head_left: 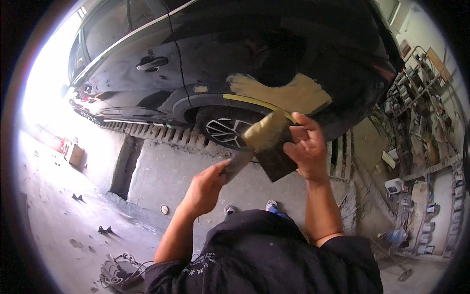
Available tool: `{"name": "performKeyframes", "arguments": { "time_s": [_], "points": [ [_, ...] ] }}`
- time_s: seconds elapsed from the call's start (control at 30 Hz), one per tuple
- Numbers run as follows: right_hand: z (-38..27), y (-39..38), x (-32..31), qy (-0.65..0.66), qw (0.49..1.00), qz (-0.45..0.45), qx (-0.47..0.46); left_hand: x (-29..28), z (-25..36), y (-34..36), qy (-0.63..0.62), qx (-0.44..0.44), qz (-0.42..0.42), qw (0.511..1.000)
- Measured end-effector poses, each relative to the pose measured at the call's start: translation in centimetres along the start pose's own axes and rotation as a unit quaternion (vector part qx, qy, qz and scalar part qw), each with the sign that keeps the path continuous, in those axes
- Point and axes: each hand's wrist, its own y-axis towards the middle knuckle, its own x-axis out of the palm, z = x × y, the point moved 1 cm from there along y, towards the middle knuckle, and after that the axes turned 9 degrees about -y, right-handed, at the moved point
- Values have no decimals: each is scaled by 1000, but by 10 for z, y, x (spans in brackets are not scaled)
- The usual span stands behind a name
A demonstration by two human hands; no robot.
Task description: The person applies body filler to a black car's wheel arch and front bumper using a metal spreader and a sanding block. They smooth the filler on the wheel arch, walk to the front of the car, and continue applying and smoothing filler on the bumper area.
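My left hand [206,188] grips a flat grey scraper [236,165] that reaches to the edge of a dark square board [275,164]. My right hand [306,147] holds that board, with yellowish filler [264,130] along its upper part. Beyond both hands is a black car [122,39] with a beige filler patch [279,98] on the panel above the rear wheel [225,127]. A yellow strip [247,100] runs along the wheel-arch trim, and a smaller beige patch [200,89] lies to its left.
Slatted grating [139,128] and a floor channel [126,166] run near the car. Shelves of cans [413,98] and a white jug [394,185] stand at the right. A box [74,154], small black brackets [105,229] and coiled cable [122,269] lie at the left.
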Motion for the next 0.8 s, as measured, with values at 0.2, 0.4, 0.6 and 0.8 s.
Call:
{"name": "performKeyframes", "arguments": {
  "time_s": [0.2, 0.4, 0.6, 0.8],
  "points": [
    [-37, 19, 8, -247, 913, -279, -168, -6, -21, 2, -455, -80, 7, 887],
    [-19, 17, 34, -226, 925, -301, -60, -10, -21, -6, -445, -30, 1, 895],
    [0, 29, 34, -296, 898, -323, -34, -15, -34, -13, -405, -48, 28, 913],
    [35, 22, 21, -401, 859, -284, 142, -29, -34, -16, -457, 11, 53, 888]
  ]
}}
